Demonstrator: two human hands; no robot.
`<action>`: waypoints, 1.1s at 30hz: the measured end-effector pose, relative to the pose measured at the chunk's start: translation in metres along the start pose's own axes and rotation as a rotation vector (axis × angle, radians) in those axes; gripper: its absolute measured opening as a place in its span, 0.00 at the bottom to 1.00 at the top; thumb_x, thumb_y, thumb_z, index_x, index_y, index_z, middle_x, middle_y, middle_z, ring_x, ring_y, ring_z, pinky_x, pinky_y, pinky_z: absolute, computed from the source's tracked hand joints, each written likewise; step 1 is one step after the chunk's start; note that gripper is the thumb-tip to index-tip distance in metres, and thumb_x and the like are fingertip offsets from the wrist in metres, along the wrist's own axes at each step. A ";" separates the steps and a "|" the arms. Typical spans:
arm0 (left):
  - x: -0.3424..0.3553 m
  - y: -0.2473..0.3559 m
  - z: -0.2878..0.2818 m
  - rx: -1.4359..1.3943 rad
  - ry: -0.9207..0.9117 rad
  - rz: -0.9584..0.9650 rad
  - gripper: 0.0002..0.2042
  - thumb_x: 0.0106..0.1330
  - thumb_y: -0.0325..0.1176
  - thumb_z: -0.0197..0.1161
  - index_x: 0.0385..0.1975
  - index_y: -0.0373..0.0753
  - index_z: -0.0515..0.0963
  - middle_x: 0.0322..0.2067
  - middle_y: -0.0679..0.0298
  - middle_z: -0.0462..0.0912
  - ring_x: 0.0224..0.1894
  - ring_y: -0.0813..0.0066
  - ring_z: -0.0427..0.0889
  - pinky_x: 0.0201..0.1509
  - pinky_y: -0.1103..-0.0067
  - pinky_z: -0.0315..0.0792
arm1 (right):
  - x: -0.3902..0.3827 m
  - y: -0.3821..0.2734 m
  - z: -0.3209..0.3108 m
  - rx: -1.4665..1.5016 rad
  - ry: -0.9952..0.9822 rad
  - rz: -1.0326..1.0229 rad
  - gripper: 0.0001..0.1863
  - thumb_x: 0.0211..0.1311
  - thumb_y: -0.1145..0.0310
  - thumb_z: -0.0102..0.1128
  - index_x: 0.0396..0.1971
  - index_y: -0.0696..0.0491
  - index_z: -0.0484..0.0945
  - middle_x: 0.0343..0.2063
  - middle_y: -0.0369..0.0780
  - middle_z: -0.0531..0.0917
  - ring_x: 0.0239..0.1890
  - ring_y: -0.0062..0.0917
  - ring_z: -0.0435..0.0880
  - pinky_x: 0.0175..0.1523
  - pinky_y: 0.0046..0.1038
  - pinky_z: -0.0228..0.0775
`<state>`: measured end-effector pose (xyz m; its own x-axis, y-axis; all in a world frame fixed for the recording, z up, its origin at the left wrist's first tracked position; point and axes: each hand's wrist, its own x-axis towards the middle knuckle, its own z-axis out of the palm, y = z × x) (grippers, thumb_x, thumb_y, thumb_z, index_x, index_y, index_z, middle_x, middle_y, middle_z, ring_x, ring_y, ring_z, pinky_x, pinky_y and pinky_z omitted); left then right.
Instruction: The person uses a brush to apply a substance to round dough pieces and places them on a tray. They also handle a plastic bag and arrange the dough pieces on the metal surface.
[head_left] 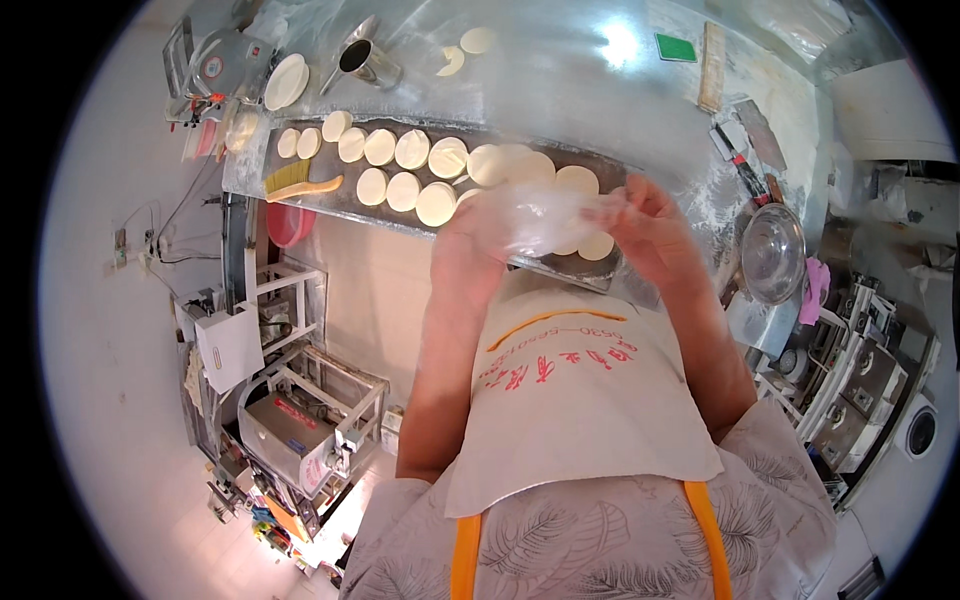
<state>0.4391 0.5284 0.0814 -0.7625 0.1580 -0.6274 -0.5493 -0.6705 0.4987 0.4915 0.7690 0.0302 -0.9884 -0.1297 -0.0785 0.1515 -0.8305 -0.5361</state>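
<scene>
A crumpled piece of clear plastic, like a thin bag [545,218], stretches between my two hands above the rows of dough rounds. My left hand [472,242] grips its left end; the fingers there are blurred and partly hidden by the plastic. With bent fingers, my right hand [650,225] pinches the other end. Beneath the plastic, pale flat dough rounds [412,150] lie in rows on a long dark board [325,178]. The plastic and my hands cover some of the middle rounds.
Left on the board lies a wooden-handled brush [305,188]. Behind it stand a metal cup [370,65] and a white plate [287,82]. Dough scraps [452,62] lie farther back. To the right are a wooden stick [711,68], a green rectangle [676,47] and a clear bowl [773,254].
</scene>
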 end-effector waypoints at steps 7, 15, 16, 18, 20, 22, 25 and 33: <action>0.022 -0.004 -0.025 0.728 0.125 0.553 0.05 0.81 0.36 0.60 0.42 0.44 0.77 0.21 0.78 0.66 0.20 0.90 0.62 0.20 0.85 0.55 | -0.007 -0.034 -0.046 -0.025 -0.254 0.458 0.17 0.71 0.66 0.70 0.51 0.52 0.72 0.30 0.35 0.79 0.34 0.22 0.79 0.40 0.26 0.73; 0.018 -0.006 0.009 1.091 -0.117 0.550 0.06 0.79 0.36 0.64 0.44 0.42 0.78 0.21 0.79 0.66 0.22 0.91 0.61 0.24 0.83 0.58 | 0.059 -0.030 0.030 -1.277 -0.274 0.375 0.30 0.63 0.61 0.72 0.64 0.52 0.77 0.33 0.36 0.83 0.35 0.21 0.79 0.42 0.29 0.74; 0.017 -0.002 0.011 1.124 -0.138 0.551 0.06 0.77 0.36 0.66 0.44 0.42 0.78 0.21 0.78 0.66 0.22 0.91 0.62 0.26 0.83 0.59 | 0.060 -0.025 0.023 -1.298 -0.188 0.332 0.27 0.63 0.61 0.72 0.61 0.52 0.79 0.33 0.37 0.83 0.35 0.21 0.79 0.42 0.28 0.73; 0.008 0.008 -0.001 1.313 -0.166 0.502 0.08 0.73 0.34 0.71 0.43 0.41 0.78 0.22 0.77 0.69 0.24 0.88 0.65 0.28 0.81 0.62 | 0.061 -0.014 0.003 -1.338 -0.027 0.250 0.22 0.63 0.63 0.71 0.56 0.53 0.82 0.32 0.37 0.83 0.34 0.22 0.79 0.42 0.27 0.73; 0.007 0.013 -0.020 1.510 -0.168 0.541 0.10 0.69 0.32 0.74 0.42 0.41 0.79 0.23 0.76 0.71 0.26 0.85 0.69 0.30 0.78 0.66 | 0.052 -0.020 -0.002 -1.372 0.114 0.242 0.19 0.62 0.65 0.70 0.53 0.54 0.84 0.30 0.39 0.82 0.33 0.22 0.78 0.42 0.28 0.73; 0.017 0.007 -0.061 1.733 -0.119 0.675 0.11 0.65 0.30 0.75 0.42 0.40 0.79 0.24 0.75 0.74 0.27 0.81 0.74 0.31 0.76 0.69 | 0.045 -0.019 0.002 -1.444 0.190 0.232 0.18 0.61 0.68 0.68 0.51 0.54 0.84 0.28 0.40 0.82 0.32 0.23 0.78 0.41 0.29 0.73; 0.055 -0.003 -0.120 1.740 0.359 0.731 0.08 0.65 0.28 0.72 0.41 0.38 0.82 0.27 0.69 0.80 0.31 0.76 0.80 0.33 0.73 0.73 | 0.050 -0.002 -0.007 -1.569 0.166 0.148 0.17 0.61 0.70 0.66 0.51 0.53 0.84 0.25 0.40 0.79 0.29 0.25 0.77 0.38 0.30 0.72; -0.032 0.062 0.023 1.015 0.206 1.130 0.08 0.68 0.29 0.66 0.42 0.32 0.81 0.28 0.65 0.79 0.32 0.77 0.77 0.42 0.77 0.75 | 0.054 -0.065 0.093 -1.418 0.335 -0.474 0.17 0.67 0.68 0.66 0.55 0.50 0.84 0.30 0.37 0.82 0.34 0.24 0.81 0.43 0.32 0.74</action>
<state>0.4219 0.4979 0.1463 -0.9168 -0.2360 0.3222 0.2071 0.4089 0.8888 0.4287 0.7660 0.1387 -0.9279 0.2762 0.2504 -0.1048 0.4513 -0.8862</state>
